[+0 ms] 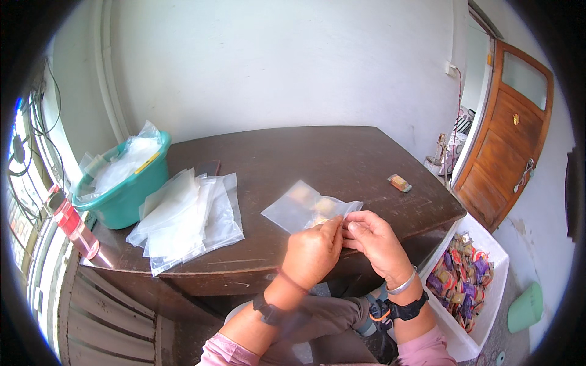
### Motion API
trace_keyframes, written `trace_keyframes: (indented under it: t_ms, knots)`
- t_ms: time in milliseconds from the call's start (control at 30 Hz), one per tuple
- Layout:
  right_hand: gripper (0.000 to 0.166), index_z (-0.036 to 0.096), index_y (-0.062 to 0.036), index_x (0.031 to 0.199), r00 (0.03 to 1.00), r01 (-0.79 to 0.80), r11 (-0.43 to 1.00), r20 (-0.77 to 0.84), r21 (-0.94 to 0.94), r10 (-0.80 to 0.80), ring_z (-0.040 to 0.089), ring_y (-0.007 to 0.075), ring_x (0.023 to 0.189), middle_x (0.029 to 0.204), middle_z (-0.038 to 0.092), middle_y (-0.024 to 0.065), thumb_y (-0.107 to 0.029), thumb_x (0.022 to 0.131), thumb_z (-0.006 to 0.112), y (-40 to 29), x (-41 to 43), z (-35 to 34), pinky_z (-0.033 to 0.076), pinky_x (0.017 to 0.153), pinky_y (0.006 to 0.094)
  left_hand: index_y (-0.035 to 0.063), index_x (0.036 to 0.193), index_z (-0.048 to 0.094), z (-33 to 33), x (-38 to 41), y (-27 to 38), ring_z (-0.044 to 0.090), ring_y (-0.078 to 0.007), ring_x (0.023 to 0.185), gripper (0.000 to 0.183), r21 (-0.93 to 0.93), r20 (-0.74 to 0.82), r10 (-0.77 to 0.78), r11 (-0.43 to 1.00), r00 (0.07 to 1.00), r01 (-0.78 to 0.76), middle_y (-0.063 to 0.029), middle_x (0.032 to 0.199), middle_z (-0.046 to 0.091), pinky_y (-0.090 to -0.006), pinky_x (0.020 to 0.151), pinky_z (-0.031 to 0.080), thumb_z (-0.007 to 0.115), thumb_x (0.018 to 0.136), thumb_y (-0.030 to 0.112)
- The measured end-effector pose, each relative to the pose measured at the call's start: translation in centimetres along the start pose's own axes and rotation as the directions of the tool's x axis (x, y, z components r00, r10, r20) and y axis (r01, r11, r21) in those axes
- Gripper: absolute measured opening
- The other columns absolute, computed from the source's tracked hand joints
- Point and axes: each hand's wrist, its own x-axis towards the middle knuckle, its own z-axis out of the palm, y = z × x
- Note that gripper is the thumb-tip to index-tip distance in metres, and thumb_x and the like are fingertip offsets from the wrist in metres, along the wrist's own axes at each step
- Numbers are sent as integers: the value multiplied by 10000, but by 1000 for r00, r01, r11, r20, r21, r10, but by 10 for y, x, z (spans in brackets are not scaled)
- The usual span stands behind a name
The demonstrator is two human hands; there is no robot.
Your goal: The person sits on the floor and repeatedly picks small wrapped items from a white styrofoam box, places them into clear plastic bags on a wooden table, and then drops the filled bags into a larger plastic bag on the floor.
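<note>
A translucent plastic bag [293, 206] with a few small wrapped items inside lies near the front edge of the dark wooden table [293, 151]. Both hands meet at its near right end: my left hand [316, 249] grips the bag's edge between thumb and fingers, and my right hand [373, 238] has its thumb and fingertips on the same edge. My fingers partly hide the bag's end. To the right, apart from the hands, lies one small wrapped snack [400, 183]. A loose pile of flat plastic bags [183, 219] rests on the table left of my hands.
A teal plastic basin [123, 206] full of plastic bags stands at the left, beside a pink bottle [75, 228]. A dark phone [208, 167] lies behind the pile. Right of the table are a white foam box [496, 274] of wrapped snacks and a green bin [525, 307].
</note>
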Motion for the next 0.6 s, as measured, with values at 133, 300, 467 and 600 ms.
trace_keyframes:
  t_ms: [133, 300, 467, 600]
  knots:
    - [305, 605, 34, 1255, 987, -125, 937, 133, 325, 85, 643, 185, 1126, 1233, 656, 109, -216, 1085, 558, 1, 3, 2, 534, 972, 372, 67, 1086, 718, 6, 0, -4, 726, -305, 666, 202, -3, 33, 28, 1000, 999, -28, -141, 826, 745, -404, 581, 577, 645, 944, 191]
    - [420, 588, 32, 1298, 978, -130, 902, 204, 412, 48, 584, 245, 1253, 1316, 627, 148, -331, 1109, 492, 11, 14, 10, 455, 1102, 426, 68, 1088, 720, 6, -1, -4, 729, -304, 669, 210, 10, 43, 8, 1000, 999, -8, -135, 832, 750, -401, 583, 581, 645, 946, 204]
    - [418, 586, 47, 1312, 983, -130, 900, 174, 417, 62, 591, 212, 1229, 1315, 637, 126, -307, 1105, 510, 6, 8, 14, 449, 1093, 390, 75, 1088, 726, 1, -1, -2, 734, -304, 679, 211, -4, 38, -16, 1000, 999, 16, -136, 849, 755, -403, 586, 584, 642, 942, 202]
    - [455, 567, 44, 1335, 977, -162, 886, 194, 435, 83, 585, 228, 1249, 1333, 626, 146, -343, 1107, 492, 4, 8, 15, 441, 1112, 393, 80, 1090, 729, 3, -1, -2, 736, -307, 689, 212, -19, 5, -35, 999, 999, 35, -141, 856, 756, -407, 590, 586, 642, 936, 197]
